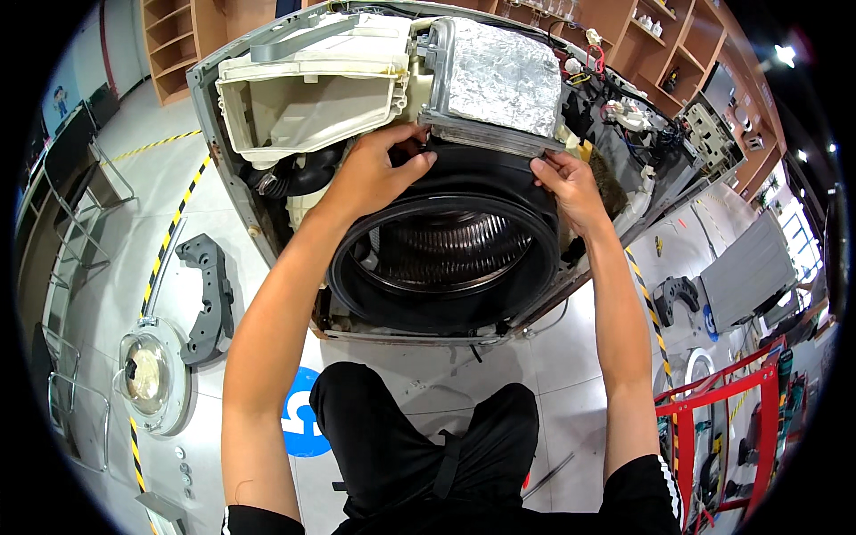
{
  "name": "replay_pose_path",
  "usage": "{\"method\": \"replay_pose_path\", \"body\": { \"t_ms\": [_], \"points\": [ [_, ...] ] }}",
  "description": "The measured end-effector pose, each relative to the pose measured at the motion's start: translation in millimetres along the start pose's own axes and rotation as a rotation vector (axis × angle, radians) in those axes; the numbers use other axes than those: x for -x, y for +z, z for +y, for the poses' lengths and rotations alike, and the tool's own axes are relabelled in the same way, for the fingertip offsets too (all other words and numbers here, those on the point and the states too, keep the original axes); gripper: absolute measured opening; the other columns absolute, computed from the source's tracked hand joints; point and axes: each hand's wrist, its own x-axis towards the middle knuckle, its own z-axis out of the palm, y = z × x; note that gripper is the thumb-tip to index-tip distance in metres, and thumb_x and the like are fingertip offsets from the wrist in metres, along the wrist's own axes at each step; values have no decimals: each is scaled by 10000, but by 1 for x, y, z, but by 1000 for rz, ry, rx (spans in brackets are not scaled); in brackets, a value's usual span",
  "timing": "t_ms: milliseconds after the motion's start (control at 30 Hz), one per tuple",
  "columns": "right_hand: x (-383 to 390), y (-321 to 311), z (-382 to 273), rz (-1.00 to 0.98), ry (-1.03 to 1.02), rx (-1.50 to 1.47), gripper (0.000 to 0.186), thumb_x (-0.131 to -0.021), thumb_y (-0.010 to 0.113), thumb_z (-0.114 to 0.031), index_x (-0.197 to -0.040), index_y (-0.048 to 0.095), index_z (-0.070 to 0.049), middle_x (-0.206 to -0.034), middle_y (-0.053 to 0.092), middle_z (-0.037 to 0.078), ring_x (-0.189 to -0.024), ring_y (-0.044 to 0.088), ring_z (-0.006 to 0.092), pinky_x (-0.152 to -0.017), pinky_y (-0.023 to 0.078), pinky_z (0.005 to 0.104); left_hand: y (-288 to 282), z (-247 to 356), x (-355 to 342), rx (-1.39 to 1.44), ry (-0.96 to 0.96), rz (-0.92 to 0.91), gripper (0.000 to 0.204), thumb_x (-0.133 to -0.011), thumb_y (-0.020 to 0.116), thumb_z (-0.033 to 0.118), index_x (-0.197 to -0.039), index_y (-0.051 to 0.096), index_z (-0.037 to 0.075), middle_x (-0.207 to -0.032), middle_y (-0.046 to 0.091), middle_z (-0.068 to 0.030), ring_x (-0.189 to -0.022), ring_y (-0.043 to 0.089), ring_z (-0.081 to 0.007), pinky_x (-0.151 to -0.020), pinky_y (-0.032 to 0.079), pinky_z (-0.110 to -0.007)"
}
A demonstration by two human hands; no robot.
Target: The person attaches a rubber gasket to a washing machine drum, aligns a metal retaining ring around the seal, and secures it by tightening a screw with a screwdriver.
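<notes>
A stripped washing machine stands open in front of me, its steel drum ringed by a black rubber door seal. On top sits a grey metal duct block covered in silver foil, beside a cream plastic detergent housing. My left hand grips the front lower edge of the foil-covered block above the seal. My right hand holds the block's right front corner, fingers curled at its edge. My black-trousered knees are below.
On the floor at left lie a round glass door and a grey counterweight piece. A red tool cart stands at right, near a grey panel and another dark part. Wooden shelving lines the back.
</notes>
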Motion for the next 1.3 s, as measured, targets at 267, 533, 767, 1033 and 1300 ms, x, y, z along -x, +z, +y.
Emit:
{"method": "replay_pose_path", "body": {
  "t_ms": [267,533,767,1033,1300],
  "points": [
    [-5,-7,-1,40,-149,362,383,-856,745,-299,-934,687,72,-722,588,13,-676,489,82,-616,396,251,-5,-2,-3,-123,97,26,350,-883,721,186,-1151,657,-30,-1033,658,-139,-967,581,-196,-890,435,-276],
    [-7,-6,-8,-66,-195,592,396,-847,738,-341,-912,713,48,-626,552,71,-598,485,140,-571,394,308,1,0,-6,-52,91,78,314,-914,672,150,-1151,602,-43,-969,626,-122,-884,568,-192,-809,448,-270],
    [12,4,-11,34,-397,684,394,-841,740,-300,-1040,699,37,-749,607,132,-641,539,191,-628,436,323,-2,-1,-3,-207,197,109,317,-888,704,128,-1134,620,-54,-940,644,-116,-850,584,-172,-792,457,-266],
    [12,10,6,216,-276,498,427,-856,727,-307,-1099,682,41,-878,676,146,-712,590,161,-679,464,293,2,4,-4,-326,194,175,294,-865,716,121,-1088,659,-62,-976,677,-179,-878,646,-250,-817,487,-307],
    [18,18,6,331,-480,416,314,-819,754,-148,-1059,698,46,-765,684,99,-678,624,124,-658,483,256,2,2,-3,-281,289,172,331,-850,723,109,-1125,644,-59,-966,659,-157,-877,632,-256,-817,480,-298]
  ]
}}
